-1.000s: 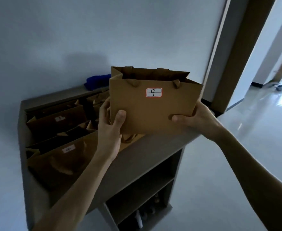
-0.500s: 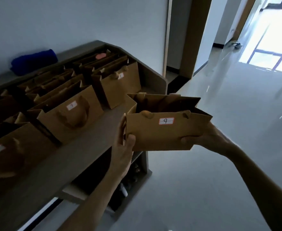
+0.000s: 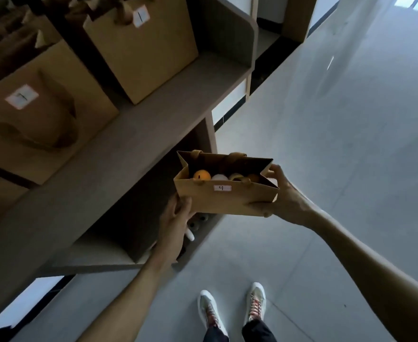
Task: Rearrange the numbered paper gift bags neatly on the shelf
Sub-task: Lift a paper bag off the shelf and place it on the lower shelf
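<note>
Beside the open end of the shelf [image 3: 134, 154], clear of its top board and above the floor [image 3: 351, 169], the bag numbered 9 [image 3: 224, 198] is held between two hands: the left hand [image 3: 176, 228] grips its lower left corner, the right hand [image 3: 281, 198] clasps its right end. Orange and white balls [image 3: 209, 176] lie inside its open mouth. On the shelf stand the bag numbered 1 [image 3: 148, 53] and a neighbouring labelled bag [image 3: 40, 114]; two shoes [image 3: 232, 307] show below.

Bag 9 [image 3: 224, 197] held between left hand [image 3: 176, 218] and right hand [image 3: 281, 193], off the shelf [image 3: 153, 114], right of it, above floor. Balls [image 3: 201, 175] inside bag 9. Bag 1 [image 3: 148, 50] on shelf top, another bag [image 3: 37, 112] left of it.
</note>
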### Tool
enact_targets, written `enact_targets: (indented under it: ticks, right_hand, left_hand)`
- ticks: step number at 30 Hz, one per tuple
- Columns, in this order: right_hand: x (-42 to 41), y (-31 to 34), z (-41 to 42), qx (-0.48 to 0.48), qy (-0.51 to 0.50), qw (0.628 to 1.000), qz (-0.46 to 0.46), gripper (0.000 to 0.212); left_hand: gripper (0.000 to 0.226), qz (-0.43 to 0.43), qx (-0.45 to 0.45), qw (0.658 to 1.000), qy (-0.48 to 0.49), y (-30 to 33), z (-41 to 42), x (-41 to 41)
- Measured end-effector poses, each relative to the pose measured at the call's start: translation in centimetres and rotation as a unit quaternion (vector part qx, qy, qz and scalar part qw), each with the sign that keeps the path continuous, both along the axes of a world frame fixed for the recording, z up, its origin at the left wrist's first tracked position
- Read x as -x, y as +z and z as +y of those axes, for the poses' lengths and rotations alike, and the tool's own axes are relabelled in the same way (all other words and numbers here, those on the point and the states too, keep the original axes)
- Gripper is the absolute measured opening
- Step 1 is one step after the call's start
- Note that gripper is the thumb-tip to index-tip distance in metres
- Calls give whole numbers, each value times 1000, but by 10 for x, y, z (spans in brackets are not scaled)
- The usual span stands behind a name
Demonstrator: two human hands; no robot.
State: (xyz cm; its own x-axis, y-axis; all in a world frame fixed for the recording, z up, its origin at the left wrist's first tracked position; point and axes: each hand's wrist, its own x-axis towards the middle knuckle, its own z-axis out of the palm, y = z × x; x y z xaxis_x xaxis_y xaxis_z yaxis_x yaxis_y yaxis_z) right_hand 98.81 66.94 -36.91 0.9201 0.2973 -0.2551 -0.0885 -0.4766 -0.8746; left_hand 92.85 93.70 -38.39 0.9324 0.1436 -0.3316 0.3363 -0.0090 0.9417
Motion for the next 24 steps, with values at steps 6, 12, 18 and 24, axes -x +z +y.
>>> enact_targets:
  ticks: [6,12,18,24]
  right_hand:
    - [-29,-69,49,5,-26,1000,0,68]
    - [-55,-133,101,10,-68,997,-33,80]
    - [-73,-164,133,25,-95,995,-34,80]
    - [-76,-177,137,-28,-103,994,-15,91]
  left_hand:
    - [56,60,-57,997,1,-67,44,-42]
    - [43,60,-24,996,66,-123,72,-92]
    - [43,72,-33,993,86,-159,99,-124]
    - [48,58,-13,993,100,-166,103,-138]
